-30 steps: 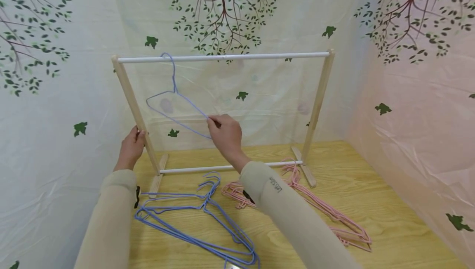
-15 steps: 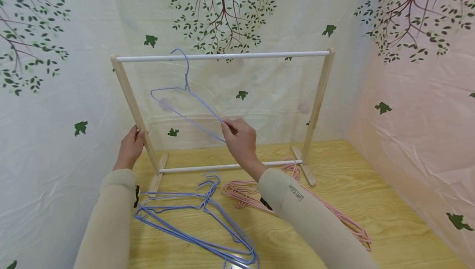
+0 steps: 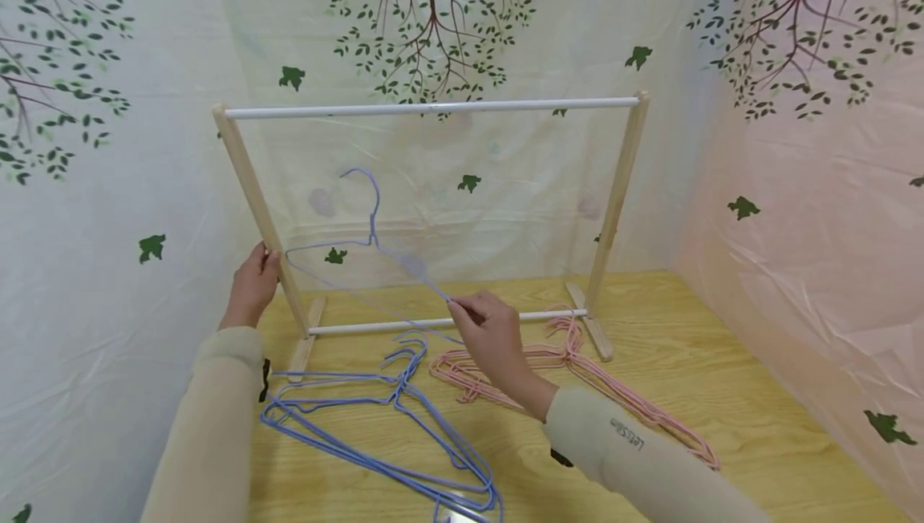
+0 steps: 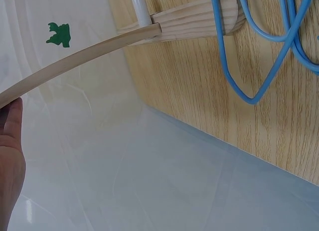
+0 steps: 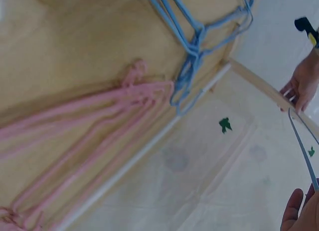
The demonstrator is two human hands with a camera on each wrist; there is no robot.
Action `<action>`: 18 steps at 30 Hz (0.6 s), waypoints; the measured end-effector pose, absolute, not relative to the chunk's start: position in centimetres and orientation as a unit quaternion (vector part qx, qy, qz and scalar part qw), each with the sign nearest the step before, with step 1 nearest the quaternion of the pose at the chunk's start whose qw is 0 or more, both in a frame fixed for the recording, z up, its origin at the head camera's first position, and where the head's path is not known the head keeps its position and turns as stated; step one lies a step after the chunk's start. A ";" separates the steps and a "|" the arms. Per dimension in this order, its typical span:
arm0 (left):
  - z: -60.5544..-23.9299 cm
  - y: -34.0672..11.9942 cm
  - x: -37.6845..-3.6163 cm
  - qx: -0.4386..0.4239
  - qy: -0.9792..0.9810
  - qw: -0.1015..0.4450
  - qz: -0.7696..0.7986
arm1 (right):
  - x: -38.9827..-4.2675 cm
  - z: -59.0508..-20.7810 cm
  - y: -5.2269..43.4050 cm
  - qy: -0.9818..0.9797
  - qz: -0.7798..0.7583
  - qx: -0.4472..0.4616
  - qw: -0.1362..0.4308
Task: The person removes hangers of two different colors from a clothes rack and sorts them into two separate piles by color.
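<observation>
My left hand (image 3: 253, 286) grips the rack's left wooden post (image 3: 249, 174) partway up, the thumb in front; the left wrist view shows part of this hand (image 4: 11, 156) at the post. With thumb and fingers, my right hand (image 3: 494, 338) pinches the right shoulder of a light-blue wire hanger (image 3: 372, 226). That hanger's hook points up and stands below the white top rail (image 3: 433, 108), apart from it. Its right corner is hidden behind the right hand. In the right wrist view, only the fingers of the right hand (image 5: 301, 211) show at the lower right.
Several blue hangers (image 3: 399, 391) lie in a pile on the wood-grain table (image 3: 765, 427), in front of the rack. Several pink hangers (image 3: 570, 356) lie to their right, by the rack's right foot (image 3: 595, 334). A white lower rail (image 3: 375, 326) joins the posts near the table.
The blue hanger was hooked over the top rail; my right hand has lifted it off and drawn it down and to the right. The left hand has stayed on the post.
</observation>
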State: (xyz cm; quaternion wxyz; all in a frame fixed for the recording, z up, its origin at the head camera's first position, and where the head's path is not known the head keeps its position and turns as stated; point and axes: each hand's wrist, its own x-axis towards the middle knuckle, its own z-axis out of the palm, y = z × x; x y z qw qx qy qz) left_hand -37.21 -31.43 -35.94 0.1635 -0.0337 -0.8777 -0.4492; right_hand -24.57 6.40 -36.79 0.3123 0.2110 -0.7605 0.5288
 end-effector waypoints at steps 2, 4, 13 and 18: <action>-35.9 -31.4 -37.1 -0.034 -0.877 0.162 -0.451 | -23.8 -37.8 7.0 -0.763 0.533 0.207 0.301; -35.8 -31.3 -37.0 -0.035 -0.876 0.160 -0.454 | -23.0 -38.7 7.4 -0.765 0.537 0.201 0.292; -36.0 -31.5 -37.2 -0.041 -0.872 0.163 -0.459 | -18.5 -40.3 8.2 -0.783 0.565 0.146 0.213; -36.1 -31.5 -37.3 -0.040 -0.873 0.158 -0.459 | -17.9 -43.9 8.1 -0.780 0.596 0.108 0.160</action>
